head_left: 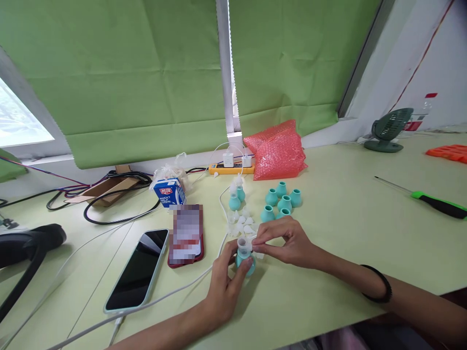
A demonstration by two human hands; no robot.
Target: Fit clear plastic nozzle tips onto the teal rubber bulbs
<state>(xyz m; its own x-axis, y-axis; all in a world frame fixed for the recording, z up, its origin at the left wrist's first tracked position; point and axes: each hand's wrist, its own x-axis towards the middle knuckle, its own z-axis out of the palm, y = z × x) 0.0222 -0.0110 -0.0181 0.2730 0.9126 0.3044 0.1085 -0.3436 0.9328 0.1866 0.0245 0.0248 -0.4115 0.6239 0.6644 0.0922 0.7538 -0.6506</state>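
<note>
My left hand [225, 287] grips a small turquoise vase-shaped plastic piece [245, 265], upright at the table's near side. A translucent plastic collar [243, 244] sits in its mouth. My right hand [286, 242] is closed in a pinch beside the collar's rim; what lies between its fingertips is too small and hidden to make out. Just beyond the hands is a loose group of small translucent white plastic parts [241, 221]. Farther back stand turquoise pieces with translucent tops [234, 201]. Several open-mouthed turquoise pieces [284, 203] stand to the right, one partly hidden behind my right hand.
Left of my hands lie a phone [140, 267], a red-cased phone [186, 233] and a white cable [175, 291]. Behind are a blue milk carton [170, 192], an orange power strip [219, 169] and red bubble wrap [279, 153]. A screwdriver [434, 201] and small fan [390, 127] are at right.
</note>
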